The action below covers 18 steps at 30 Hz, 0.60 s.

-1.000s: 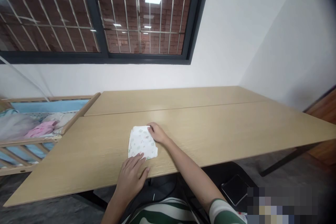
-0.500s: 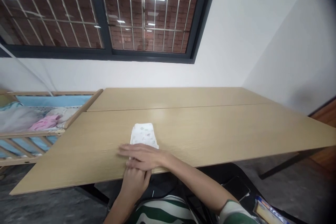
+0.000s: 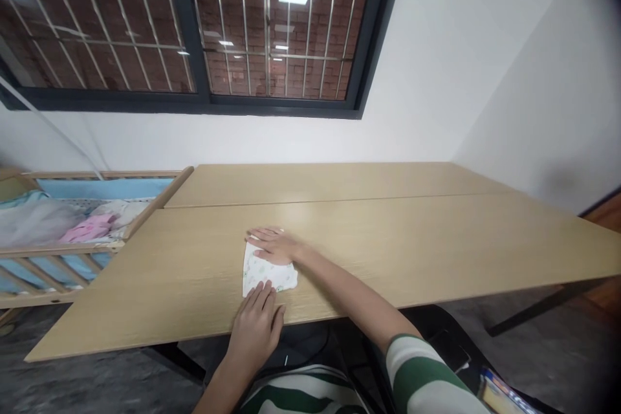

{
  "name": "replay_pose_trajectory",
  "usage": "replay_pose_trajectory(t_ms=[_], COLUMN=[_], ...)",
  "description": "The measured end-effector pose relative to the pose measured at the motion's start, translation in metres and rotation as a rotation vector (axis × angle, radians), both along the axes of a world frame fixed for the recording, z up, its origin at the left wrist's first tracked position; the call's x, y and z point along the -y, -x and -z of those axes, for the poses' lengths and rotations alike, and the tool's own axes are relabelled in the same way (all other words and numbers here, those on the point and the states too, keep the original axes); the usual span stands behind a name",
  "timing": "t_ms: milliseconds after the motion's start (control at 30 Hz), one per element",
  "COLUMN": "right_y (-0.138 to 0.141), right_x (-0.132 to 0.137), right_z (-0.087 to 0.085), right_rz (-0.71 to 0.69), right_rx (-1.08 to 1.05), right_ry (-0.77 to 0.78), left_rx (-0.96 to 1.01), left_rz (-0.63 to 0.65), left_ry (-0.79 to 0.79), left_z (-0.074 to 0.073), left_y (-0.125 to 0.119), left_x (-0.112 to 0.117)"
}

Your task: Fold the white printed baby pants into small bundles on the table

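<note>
Where a crib (image 3: 72, 233) adjoins it, the wooden table (image 3: 388, 239) meets white walls.

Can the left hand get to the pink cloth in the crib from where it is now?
Probably not without leaning. The left hand rests at the near edge of the folded cloth, while the pink cloth lies far left, behind the crib rail.

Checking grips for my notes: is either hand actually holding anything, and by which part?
Nothing is gripped. The right hand lies flat on the folded cloth's far end; the left hand's fingertips press its near edge.
</note>
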State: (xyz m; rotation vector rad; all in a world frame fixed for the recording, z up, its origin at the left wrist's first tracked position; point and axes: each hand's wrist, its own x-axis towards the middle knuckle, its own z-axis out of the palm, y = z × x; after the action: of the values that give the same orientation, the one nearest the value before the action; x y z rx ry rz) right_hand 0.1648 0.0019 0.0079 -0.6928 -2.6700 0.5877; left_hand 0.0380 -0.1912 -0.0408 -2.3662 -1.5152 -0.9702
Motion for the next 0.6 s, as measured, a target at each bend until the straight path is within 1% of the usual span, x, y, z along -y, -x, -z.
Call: replay_pose_trajectory(t_ms=[100,200,300,367,433,500,600], right_y=[0.001,0.002,0.001,-0.002,-0.007,-0.013,-0.025], right_x=[-0.009,-0.007,0.001,0.007,0.016,0.027,0.046], right_z=[-0.007,-0.010,-0.011,-0.013,-0.016,-0.021,-0.031], right_rz=[0.018,0.047,0.091,0.124,0.157,0.191,0.185], right_rx=[0.138,0.198,0.155,0.094,0.035,-0.004,-0.014], right_ry=[-0.070,-0.141,-0.238,-0.315,-0.359,-0.320,-0.131], left_rx=[-0.025,-0.026,0.004,0.036,0.067,0.070,0.031], left_rz=[-0.005,0.001,0.042,0.108,0.149,0.143,0.127], left_ry=[-0.023,-0.024,0.018,0.054,0.060,0.044,0.040], left_z=[0.003,0.001,-0.001,-0.003,-0.003,-0.002,-0.001], left_y=[0.000,0.000,0.007,0.019,0.036,0.055,0.077], left_x=[-0.002,-0.002,-0.006,-0.012,-0.019,-0.025,-0.031])
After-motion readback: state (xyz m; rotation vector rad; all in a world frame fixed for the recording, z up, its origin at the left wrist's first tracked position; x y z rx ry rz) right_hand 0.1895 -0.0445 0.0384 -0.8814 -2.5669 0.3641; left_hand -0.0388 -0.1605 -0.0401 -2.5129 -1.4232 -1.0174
